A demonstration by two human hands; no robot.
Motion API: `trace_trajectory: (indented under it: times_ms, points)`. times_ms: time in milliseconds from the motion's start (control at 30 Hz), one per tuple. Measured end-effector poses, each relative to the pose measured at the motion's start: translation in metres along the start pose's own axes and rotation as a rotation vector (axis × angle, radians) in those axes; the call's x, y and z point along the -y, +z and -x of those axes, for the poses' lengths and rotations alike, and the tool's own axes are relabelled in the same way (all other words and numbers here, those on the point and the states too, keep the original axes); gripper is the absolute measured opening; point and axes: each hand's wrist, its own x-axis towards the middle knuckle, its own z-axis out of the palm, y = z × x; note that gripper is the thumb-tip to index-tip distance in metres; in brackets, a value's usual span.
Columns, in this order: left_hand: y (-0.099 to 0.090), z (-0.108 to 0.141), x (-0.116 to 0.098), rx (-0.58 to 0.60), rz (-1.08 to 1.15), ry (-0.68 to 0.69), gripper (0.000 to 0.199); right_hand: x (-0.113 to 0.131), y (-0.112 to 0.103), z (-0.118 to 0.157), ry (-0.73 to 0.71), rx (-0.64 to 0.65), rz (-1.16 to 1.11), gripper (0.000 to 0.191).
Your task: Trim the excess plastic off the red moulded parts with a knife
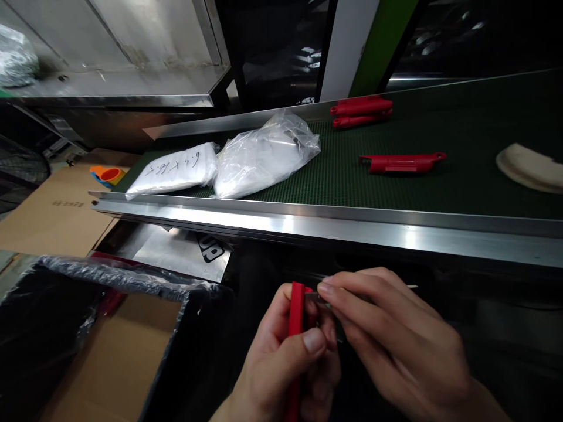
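In front of the conveyor, my left hand (285, 357) is closed around a long red plastic part (296, 310), held upright. My right hand (396, 334) pinches a thin metal blade (311, 297), and its tip touches or nearly touches the red part near the top. Most of the blade is hidden by my fingers. Across the belt lies a similar red plastic part (402, 163), half-round, with an eyelet at one end. Farther back a few more red parts (361, 111) rest together against the rail.
The green conveyor belt (338, 176) has a raised metal edge (264, 212) between it and my hands. On it lie clear plastic bags (268, 158), a marked white packet (176, 170) and a beige curved piece (530, 169). A lined carton (127, 328) stands lower left, near an orange cup (109, 175).
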Motion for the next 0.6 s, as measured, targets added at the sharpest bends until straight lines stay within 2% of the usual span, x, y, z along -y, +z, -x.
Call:
trace_trajectory:
  times_ms: [100,200,267,300,367,467,533,600]
  points:
    - [-0.007,-0.001,0.006,0.122,0.031,0.084,0.011,-0.004,0.001,0.0,-0.027,-0.006,0.02,0.04]
    - [-0.007,0.001,0.008,0.204,-0.045,0.109,0.014,-0.012,0.0,-0.001,0.037,-0.062,0.078,0.041]
    - [-0.005,0.003,0.008,0.212,-0.051,0.094,0.022,-0.015,-0.004,0.0,0.1,-0.104,0.073,0.04]
    - [-0.005,0.003,0.008,0.22,-0.011,0.088,0.019,-0.015,-0.007,0.0,0.108,-0.098,0.054,0.039]
    - [-0.007,0.003,0.007,0.223,0.104,0.079,0.013,-0.012,-0.014,0.001,0.072,-0.023,0.027,0.039]
    - [-0.014,0.004,0.007,0.218,0.181,-0.082,0.025,-0.007,-0.02,0.003,-0.041,0.082,0.028,0.039]
    - [-0.02,0.007,0.008,0.151,0.223,-0.226,0.034,-0.005,-0.022,0.003,-0.09,0.107,0.036,0.042]
    - [-0.025,0.01,0.011,0.095,0.28,-0.271,0.042,-0.005,-0.022,0.002,-0.119,0.126,0.039,0.045]
